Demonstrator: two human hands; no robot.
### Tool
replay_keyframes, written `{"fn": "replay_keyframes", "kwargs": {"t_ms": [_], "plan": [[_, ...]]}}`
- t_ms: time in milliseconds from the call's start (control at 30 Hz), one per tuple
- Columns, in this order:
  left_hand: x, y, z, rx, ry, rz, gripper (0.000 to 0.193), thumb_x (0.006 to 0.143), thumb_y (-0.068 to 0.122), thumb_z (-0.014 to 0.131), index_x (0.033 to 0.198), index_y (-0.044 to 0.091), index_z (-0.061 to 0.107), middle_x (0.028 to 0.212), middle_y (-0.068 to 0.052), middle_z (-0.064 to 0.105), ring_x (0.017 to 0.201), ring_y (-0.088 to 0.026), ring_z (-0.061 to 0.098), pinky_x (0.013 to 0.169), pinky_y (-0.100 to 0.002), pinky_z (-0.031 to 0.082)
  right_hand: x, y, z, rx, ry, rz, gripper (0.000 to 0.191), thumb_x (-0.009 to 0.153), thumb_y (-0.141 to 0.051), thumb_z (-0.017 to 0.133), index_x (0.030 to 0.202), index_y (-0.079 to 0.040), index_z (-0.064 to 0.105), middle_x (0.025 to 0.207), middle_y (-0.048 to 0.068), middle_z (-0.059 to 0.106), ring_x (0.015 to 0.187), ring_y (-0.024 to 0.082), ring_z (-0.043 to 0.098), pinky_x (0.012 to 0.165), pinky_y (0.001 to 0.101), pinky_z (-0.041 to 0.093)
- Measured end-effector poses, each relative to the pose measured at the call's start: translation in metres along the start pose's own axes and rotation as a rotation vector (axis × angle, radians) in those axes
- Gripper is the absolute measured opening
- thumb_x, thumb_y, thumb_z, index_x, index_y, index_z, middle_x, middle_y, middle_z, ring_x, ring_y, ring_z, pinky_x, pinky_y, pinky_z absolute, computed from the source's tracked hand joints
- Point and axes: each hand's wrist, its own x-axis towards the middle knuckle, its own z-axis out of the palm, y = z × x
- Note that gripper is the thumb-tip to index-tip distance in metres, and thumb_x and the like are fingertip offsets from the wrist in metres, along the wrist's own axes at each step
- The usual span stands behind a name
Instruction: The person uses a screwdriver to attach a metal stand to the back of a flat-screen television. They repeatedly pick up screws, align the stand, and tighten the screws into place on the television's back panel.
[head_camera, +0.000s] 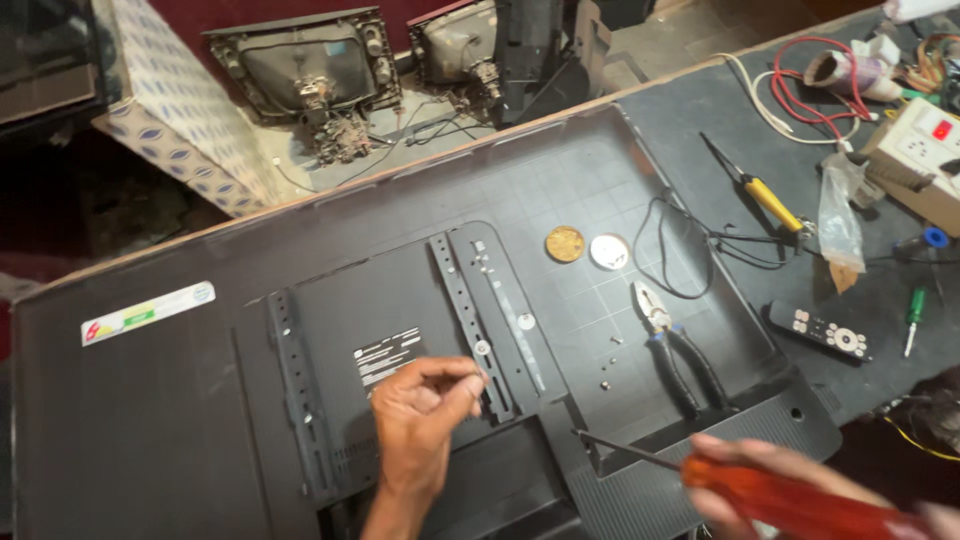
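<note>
Left hand (425, 405) pinching one screw (481, 348), right hand (760, 480) gripping one screwdriver (780, 495), two mounting brackets (470, 325)

Dark workbench (700, 110) – old CRTs (305, 65) behind

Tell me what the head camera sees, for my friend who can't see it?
A left hand pinches at a black metal bracket on a big flat black television back, while the right hand holds a red-handled screwdriver. Blue-handled pliers and small loose screws lie nearby.
</note>
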Motion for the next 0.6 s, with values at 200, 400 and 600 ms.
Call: {"fn": "replay_keyframes", "kwargs": {"t_ms": [200,400,600], "plan": [[-0.043,-0.034,-0.004,-0.342,0.037,-0.152,0.015,0.094,-0.001,0.069,0.106,-0.010,0.074,0.100,-0.013,0.069,0.085,-0.016,0.061,0.077,-0.030,0.050,0.021,0.012,-0.060,1.394,-0.299,0.661,0.060,0.113,-0.037,0.046,0.150,0.010,0.037,0.138,0.038,0.052,0.122,0.039,0.063,0.104,0.0508,0.053],[-0.052,-0.039,-0.004,-0.410,0.029,-0.236,0.020,0.095,0.007,0.068,0.107,-0.008,0.073,0.097,-0.014,0.073,0.084,-0.018,0.065,0.077,-0.032,0.055,0.015,-0.063,0.022,-0.062,0.297,0.181,0.046,0.098,-0.013,0.063,0.136,0.003,0.045,0.115,0.028,0.069,0.110,0.025,0.072,0.091,0.0317,0.063],[-0.058,-0.037,-0.008,-0.374,0.011,-0.255,0.020,0.095,0.007,0.069,0.106,-0.008,0.074,0.094,-0.013,0.074,0.084,-0.018,0.065,0.074,-0.032,0.055,0.041,-0.109,0.032,-0.096,0.277,0.298,0.053,0.084,-0.002,0.065,0.132,0.006,0.044,0.110,0.029,0.072,0.100,0.030,0.074,0.083,0.0351,0.062]]}}
